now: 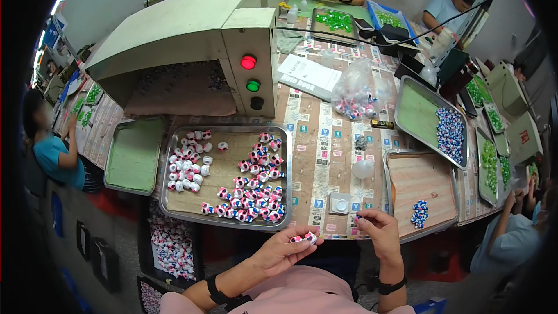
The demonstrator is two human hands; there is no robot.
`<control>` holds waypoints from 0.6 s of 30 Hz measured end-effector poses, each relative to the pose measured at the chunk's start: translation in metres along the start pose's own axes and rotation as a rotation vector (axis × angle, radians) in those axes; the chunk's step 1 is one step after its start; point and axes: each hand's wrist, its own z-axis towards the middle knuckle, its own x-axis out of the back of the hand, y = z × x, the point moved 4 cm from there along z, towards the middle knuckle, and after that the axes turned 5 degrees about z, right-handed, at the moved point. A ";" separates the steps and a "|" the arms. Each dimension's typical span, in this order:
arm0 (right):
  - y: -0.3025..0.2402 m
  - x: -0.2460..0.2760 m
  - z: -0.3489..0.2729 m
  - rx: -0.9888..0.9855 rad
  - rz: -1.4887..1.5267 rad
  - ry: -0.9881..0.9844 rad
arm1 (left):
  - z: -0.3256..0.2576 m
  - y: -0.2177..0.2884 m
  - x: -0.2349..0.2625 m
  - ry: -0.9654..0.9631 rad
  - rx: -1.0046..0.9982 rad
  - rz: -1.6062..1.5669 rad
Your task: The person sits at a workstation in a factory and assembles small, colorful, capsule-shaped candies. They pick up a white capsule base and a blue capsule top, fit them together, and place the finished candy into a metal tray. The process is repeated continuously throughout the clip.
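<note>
Pinching a small white, pink and blue bead piece [306,237] between thumb and fingertips, the left hand [282,253] is closed on it at the table's near edge. The right hand [381,229] sits just to the right of that grip, fingers curled; a dark speck shows at its fingertips, too small to tell whether anything is held. Ahead and left of the grip, a steel tray [168,206] carries many like pieces. Just ahead lies a small white square dish [340,203]. Right of the right hand, a second tray [430,229] holds a small cluster of blue-and-white beads [419,213].
</note>
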 end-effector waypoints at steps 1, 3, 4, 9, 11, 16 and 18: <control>0.001 0.000 0.002 0.066 -0.053 0.003 | -0.001 0.000 0.001 0.001 0.012 0.007; 0.003 0.001 0.006 0.197 -0.159 0.007 | -0.001 -0.001 0.001 -0.006 0.023 -0.009; 0.002 -0.001 0.006 0.177 -0.149 0.035 | -0.001 0.000 0.002 -0.011 0.019 -0.031; -0.005 -0.012 0.012 0.288 -0.376 0.071 | -0.001 0.001 0.004 -0.025 0.021 -0.010; -0.012 -0.021 0.012 0.375 -0.508 0.064 | 0.000 -0.002 0.010 -0.027 0.042 -0.001; -0.016 -0.039 0.018 0.532 -0.756 0.031 | 0.001 -0.005 0.014 -0.037 0.035 -0.005; -0.011 -0.041 0.024 0.578 -0.818 0.025 | 0.000 -0.004 0.010 -0.005 0.034 0.013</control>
